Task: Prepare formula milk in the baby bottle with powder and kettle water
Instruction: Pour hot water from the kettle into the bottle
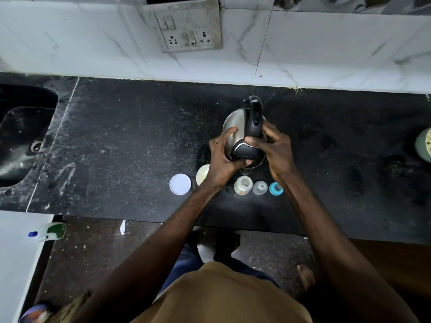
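head view: one kettle point(234, 127), one bottle point(243, 185), left hand point(221, 158), right hand point(278, 148)

One kettle point(235, 127), one bottle point(243, 185), one tin point(202, 173), one lid point(180, 184), one clear cap point(260, 187), one blue ring point(276, 188).

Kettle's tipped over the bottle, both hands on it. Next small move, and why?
Probably tilt the kettle slightly further, slowly. The left hand and right hand both grip it, it leans toward the person, and its spout sits just above the mouth of the open bottle. Whether water is flowing yet, I cannot tell.
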